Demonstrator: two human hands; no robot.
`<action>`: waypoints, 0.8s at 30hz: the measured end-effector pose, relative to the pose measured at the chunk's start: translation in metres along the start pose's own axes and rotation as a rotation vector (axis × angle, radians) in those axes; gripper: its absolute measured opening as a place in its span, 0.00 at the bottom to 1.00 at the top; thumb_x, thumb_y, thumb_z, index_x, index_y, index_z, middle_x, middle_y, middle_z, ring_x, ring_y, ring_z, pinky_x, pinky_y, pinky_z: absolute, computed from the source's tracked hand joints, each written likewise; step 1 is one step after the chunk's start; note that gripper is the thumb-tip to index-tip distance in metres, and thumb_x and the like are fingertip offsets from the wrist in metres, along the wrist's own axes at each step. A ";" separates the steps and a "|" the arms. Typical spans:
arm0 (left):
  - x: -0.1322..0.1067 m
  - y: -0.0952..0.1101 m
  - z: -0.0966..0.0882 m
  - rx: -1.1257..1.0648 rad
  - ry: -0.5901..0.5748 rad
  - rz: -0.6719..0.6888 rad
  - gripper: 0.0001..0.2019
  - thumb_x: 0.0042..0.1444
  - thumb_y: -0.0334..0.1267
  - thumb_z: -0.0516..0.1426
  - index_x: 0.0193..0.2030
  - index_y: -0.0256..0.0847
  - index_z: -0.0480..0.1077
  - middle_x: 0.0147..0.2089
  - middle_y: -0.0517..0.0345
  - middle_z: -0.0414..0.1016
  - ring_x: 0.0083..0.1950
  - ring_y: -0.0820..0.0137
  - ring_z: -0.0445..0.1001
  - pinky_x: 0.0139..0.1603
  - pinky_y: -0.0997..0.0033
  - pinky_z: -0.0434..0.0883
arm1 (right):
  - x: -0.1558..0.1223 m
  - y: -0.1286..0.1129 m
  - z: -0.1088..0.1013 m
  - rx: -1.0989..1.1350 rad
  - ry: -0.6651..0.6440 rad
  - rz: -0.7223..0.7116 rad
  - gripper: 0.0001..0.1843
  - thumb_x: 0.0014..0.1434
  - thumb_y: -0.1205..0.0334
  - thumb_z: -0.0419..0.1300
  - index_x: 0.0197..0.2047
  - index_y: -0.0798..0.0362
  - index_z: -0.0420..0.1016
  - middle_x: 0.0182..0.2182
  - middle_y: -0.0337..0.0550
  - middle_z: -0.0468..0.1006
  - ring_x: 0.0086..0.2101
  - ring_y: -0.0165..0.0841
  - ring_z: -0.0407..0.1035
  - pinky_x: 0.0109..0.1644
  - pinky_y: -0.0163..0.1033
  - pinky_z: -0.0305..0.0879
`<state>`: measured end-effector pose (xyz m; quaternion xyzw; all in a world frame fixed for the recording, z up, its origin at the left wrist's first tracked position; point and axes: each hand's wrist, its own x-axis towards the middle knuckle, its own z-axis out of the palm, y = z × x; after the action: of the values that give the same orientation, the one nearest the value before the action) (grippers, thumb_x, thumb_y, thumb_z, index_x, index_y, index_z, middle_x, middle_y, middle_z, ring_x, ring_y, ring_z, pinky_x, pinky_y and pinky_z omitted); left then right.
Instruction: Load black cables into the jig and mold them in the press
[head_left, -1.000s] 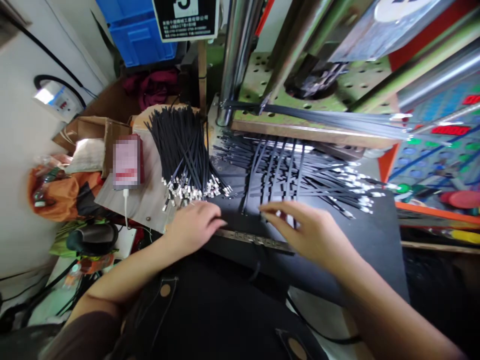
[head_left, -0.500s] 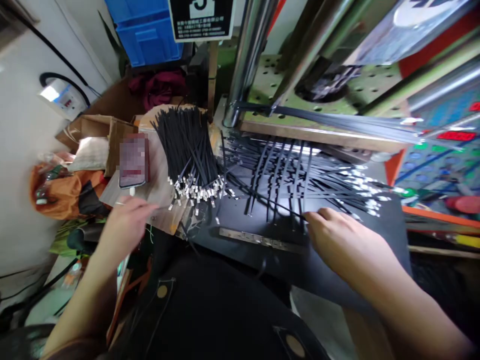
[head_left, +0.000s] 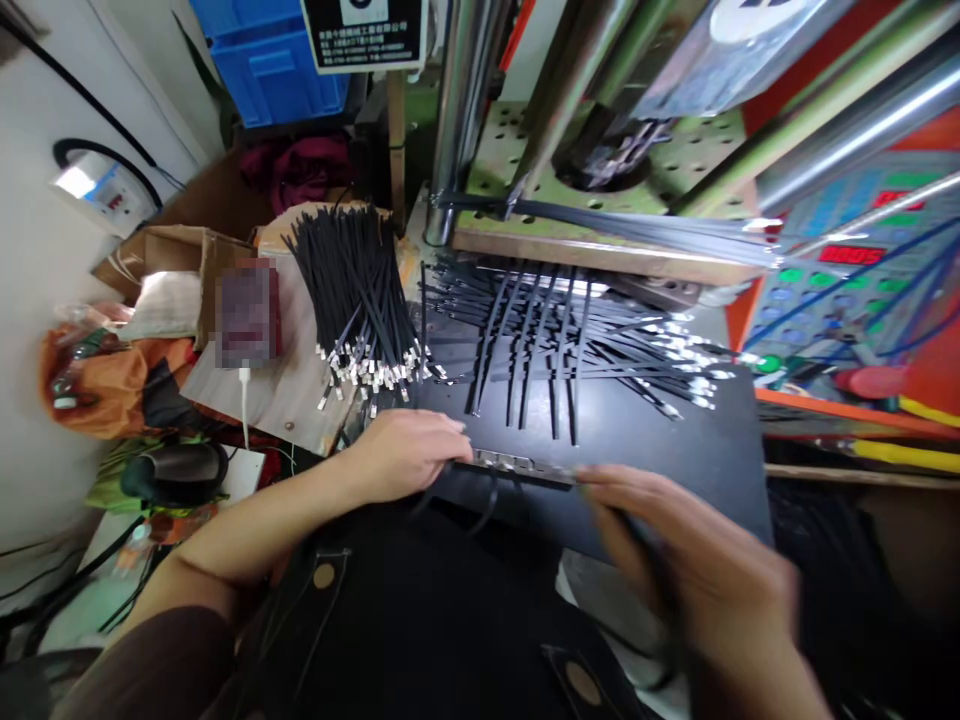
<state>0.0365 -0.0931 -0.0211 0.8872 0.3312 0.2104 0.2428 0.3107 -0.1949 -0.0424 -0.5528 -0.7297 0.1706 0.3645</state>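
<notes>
My left hand (head_left: pixel 416 452) is closed at the left end of a narrow metal strip (head_left: pixel 525 466) by the bench's front edge. A thin black cord hangs from its fingertips. Smeared by motion, my right hand (head_left: pixel 690 545) is at the strip's right end, its fingers bent round a dark blurred cord (head_left: pixel 660 575). Behind my left hand lies a thick bundle of black cords (head_left: pixel 352 280) with silvery metal tips. More black cords (head_left: pixel 540 330) lie spread over the dark bench top, several across the others.
A machine with metal columns (head_left: pixel 454 130) and a perforated plate (head_left: pixel 510 150) stands behind the cords. To the right is a control panel (head_left: pixel 847 270). On the left are a phone (head_left: pixel 247 315) with a white cable, a cardboard box (head_left: pixel 214 270) and a blue crate (head_left: pixel 281 80).
My left hand has moved right, from beside the phone to the metal strip. My right hand has come down nearer to me, away from the spread cords. The view has shifted slightly right.
</notes>
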 end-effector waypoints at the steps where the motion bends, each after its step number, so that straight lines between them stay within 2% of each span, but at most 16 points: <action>1: 0.002 0.001 0.018 -0.066 -0.072 0.029 0.10 0.63 0.29 0.56 0.36 0.44 0.78 0.40 0.65 0.82 0.47 0.74 0.81 0.50 0.76 0.75 | 0.003 0.000 0.004 0.043 -0.015 -0.011 0.03 0.65 0.63 0.61 0.43 0.50 0.76 0.41 0.41 0.81 0.39 0.34 0.78 0.45 0.40 0.77; 2: 0.001 0.001 0.029 -0.119 -0.123 0.024 0.09 0.63 0.29 0.56 0.37 0.42 0.77 0.40 0.63 0.82 0.45 0.74 0.81 0.48 0.77 0.74 | 0.006 0.000 0.008 0.085 -0.021 -0.012 0.02 0.64 0.65 0.62 0.40 0.49 0.75 0.38 0.40 0.82 0.37 0.34 0.78 0.44 0.39 0.77; 4: -0.003 0.000 0.037 -0.172 -0.168 -0.043 0.08 0.64 0.30 0.55 0.37 0.41 0.75 0.38 0.61 0.80 0.41 0.74 0.79 0.44 0.78 0.72 | 0.012 0.000 0.013 0.144 -0.013 0.008 0.04 0.62 0.67 0.62 0.39 0.48 0.75 0.36 0.40 0.82 0.35 0.35 0.79 0.42 0.39 0.78; 7: -0.006 0.003 0.031 -0.146 -0.192 -0.123 0.07 0.65 0.32 0.54 0.37 0.41 0.72 0.36 0.61 0.79 0.37 0.74 0.76 0.39 0.78 0.69 | 0.019 -0.001 0.016 0.132 -0.032 -0.012 0.05 0.63 0.68 0.60 0.37 0.47 0.73 0.34 0.40 0.81 0.35 0.35 0.79 0.42 0.40 0.77; 10: 0.000 0.015 0.028 -0.004 -0.226 -0.133 0.06 0.65 0.34 0.53 0.39 0.41 0.71 0.36 0.62 0.78 0.35 0.72 0.76 0.37 0.75 0.68 | 0.022 -0.007 0.015 0.026 -0.082 -0.125 0.06 0.65 0.69 0.57 0.39 0.49 0.73 0.34 0.43 0.81 0.37 0.36 0.78 0.43 0.40 0.77; 14: 0.007 0.024 0.030 0.190 -0.287 -0.066 0.08 0.67 0.31 0.51 0.43 0.41 0.72 0.37 0.59 0.79 0.40 0.66 0.79 0.43 0.69 0.72 | 0.026 -0.013 0.013 -0.089 -0.141 -0.263 0.11 0.68 0.70 0.51 0.40 0.52 0.75 0.36 0.45 0.81 0.38 0.36 0.77 0.43 0.41 0.77; 17: 0.006 0.015 0.025 0.097 -0.336 -0.054 0.09 0.68 0.31 0.52 0.49 0.42 0.72 0.42 0.59 0.81 0.45 0.67 0.80 0.49 0.68 0.75 | 0.028 -0.010 0.007 -0.071 -0.191 -0.266 0.14 0.70 0.70 0.49 0.41 0.51 0.75 0.35 0.45 0.82 0.37 0.36 0.77 0.43 0.40 0.77; 19: 0.007 0.009 0.021 -0.029 -0.272 -0.053 0.12 0.67 0.29 0.53 0.54 0.42 0.70 0.50 0.57 0.80 0.51 0.68 0.79 0.55 0.67 0.75 | 0.028 -0.007 0.000 -0.045 -0.165 -0.199 0.11 0.69 0.68 0.52 0.43 0.49 0.76 0.37 0.43 0.82 0.37 0.35 0.78 0.42 0.39 0.77; 21: 0.012 0.010 0.019 -0.105 -0.151 -0.028 0.15 0.67 0.29 0.54 0.59 0.40 0.68 0.59 0.53 0.76 0.61 0.68 0.75 0.65 0.66 0.71 | 0.029 -0.008 -0.004 -0.013 -0.044 -0.108 0.08 0.66 0.68 0.58 0.44 0.46 0.77 0.40 0.41 0.82 0.38 0.35 0.79 0.43 0.39 0.76; 23: 0.020 0.017 0.020 -0.120 -0.050 0.038 0.16 0.69 0.31 0.53 0.62 0.39 0.66 0.65 0.49 0.71 0.67 0.68 0.69 0.70 0.66 0.67 | 0.032 -0.013 -0.003 0.035 0.041 -0.096 0.11 0.64 0.70 0.61 0.45 0.44 0.78 0.42 0.40 0.82 0.40 0.35 0.79 0.47 0.40 0.76; 24: 0.024 0.022 0.021 -0.107 -0.038 0.081 0.17 0.70 0.32 0.52 0.64 0.39 0.65 0.67 0.48 0.69 0.68 0.68 0.68 0.71 0.66 0.66 | 0.034 -0.017 -0.001 0.056 0.048 -0.128 0.14 0.64 0.72 0.60 0.47 0.43 0.79 0.43 0.39 0.82 0.42 0.36 0.79 0.48 0.40 0.76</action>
<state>0.0751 -0.0971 -0.0204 0.8894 0.2785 0.2209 0.2875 0.2957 -0.1692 -0.0194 -0.4986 -0.7496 0.1537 0.4074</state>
